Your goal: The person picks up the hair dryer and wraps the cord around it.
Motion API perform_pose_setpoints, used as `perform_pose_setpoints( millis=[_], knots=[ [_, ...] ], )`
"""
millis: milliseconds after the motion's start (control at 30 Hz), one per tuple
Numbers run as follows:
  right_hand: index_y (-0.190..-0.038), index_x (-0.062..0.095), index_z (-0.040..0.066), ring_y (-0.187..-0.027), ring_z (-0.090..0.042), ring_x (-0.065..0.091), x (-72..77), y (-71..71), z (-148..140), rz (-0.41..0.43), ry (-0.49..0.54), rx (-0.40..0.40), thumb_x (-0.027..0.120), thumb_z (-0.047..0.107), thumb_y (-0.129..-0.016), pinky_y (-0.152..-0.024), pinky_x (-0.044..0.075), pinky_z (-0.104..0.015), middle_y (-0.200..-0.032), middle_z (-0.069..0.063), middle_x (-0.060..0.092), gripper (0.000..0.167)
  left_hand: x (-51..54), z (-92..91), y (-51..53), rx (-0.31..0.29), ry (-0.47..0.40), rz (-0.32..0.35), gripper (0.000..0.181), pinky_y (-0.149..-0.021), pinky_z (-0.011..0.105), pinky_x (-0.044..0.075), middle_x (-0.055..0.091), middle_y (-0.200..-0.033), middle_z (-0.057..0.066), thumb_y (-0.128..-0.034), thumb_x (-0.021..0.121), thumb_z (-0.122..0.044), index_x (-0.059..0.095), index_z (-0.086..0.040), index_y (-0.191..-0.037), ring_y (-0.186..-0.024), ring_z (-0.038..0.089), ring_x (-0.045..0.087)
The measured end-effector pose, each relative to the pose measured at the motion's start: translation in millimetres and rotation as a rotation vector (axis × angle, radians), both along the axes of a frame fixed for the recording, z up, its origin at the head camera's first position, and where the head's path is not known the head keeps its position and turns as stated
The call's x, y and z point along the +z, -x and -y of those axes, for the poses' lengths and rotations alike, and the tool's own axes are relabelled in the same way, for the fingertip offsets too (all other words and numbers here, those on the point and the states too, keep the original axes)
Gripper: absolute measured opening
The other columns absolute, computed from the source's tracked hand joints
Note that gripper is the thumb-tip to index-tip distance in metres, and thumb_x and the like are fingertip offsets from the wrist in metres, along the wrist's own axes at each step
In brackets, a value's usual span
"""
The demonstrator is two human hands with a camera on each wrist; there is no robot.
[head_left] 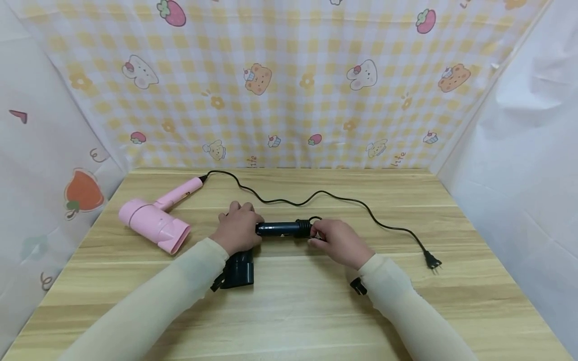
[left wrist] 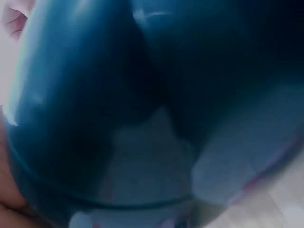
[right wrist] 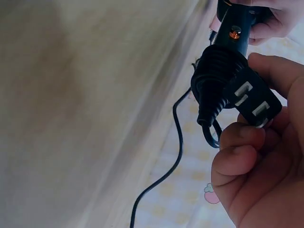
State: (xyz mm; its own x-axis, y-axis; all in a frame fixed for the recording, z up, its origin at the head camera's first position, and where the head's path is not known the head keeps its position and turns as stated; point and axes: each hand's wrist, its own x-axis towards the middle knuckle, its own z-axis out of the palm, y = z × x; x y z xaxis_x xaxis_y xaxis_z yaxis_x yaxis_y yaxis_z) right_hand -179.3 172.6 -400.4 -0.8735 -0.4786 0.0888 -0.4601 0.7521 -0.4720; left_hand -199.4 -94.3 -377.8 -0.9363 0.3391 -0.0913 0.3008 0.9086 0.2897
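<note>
A dark hair dryer, its handle point(head_left: 280, 229) pointing right and its nozzle point(head_left: 240, 273) toward the front, is gripped near the head by my left hand point(head_left: 238, 229). Black cord point(head_left: 303, 228) is wound round the handle's end in several loops. At that end my right hand point(head_left: 340, 241) pinches the two-pin plug point(right wrist: 252, 96) between thumb and fingers, plainly seen in the right wrist view. The dryer's glossy blue body point(left wrist: 95, 118) fills most of the left wrist view and hides much of my left hand.
A pink hair dryer point(head_left: 151, 220) lies at the left of the wooden table point(head_left: 289, 321). Its black cord point(head_left: 334, 194) runs along the back to a plug point(head_left: 432, 260) at the right. A checked curtain point(head_left: 289, 110) hangs behind.
</note>
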Motion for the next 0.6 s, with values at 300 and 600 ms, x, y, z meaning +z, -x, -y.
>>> perform_pose_setpoints(
  millis=[300,600],
  knots=[
    [-0.079,0.062,0.022,-0.058,-0.005,0.045,-5.5,-1.7,1.2,0.017,-0.023,0.063,0.07,0.016,-0.092,-0.055,0.041,-0.025,-0.065,0.012,0.051,0.016,-2.5,-2.2,2.1,-0.013,0.073,0.051,0.04,-0.075,0.053,0.038,0.054,-0.11,0.01,-0.0797,0.077,-0.03,0.074,-0.015,-0.117,-0.101,0.033,0.038],
    [-0.079,0.061,0.021,-0.058,-0.005,0.044,-7.7,-2.2,2.7,0.048,-0.062,0.11,0.07,0.016,-0.092,-0.055,0.04,-0.025,-0.064,0.012,0.049,0.017,-6.3,-1.5,0.3,0.005,0.065,0.031,0.042,-0.078,0.055,0.038,0.054,-0.113,0.011,-0.0793,0.077,-0.032,0.073,-0.014,-0.117,-0.104,0.034,0.038]
  ],
)
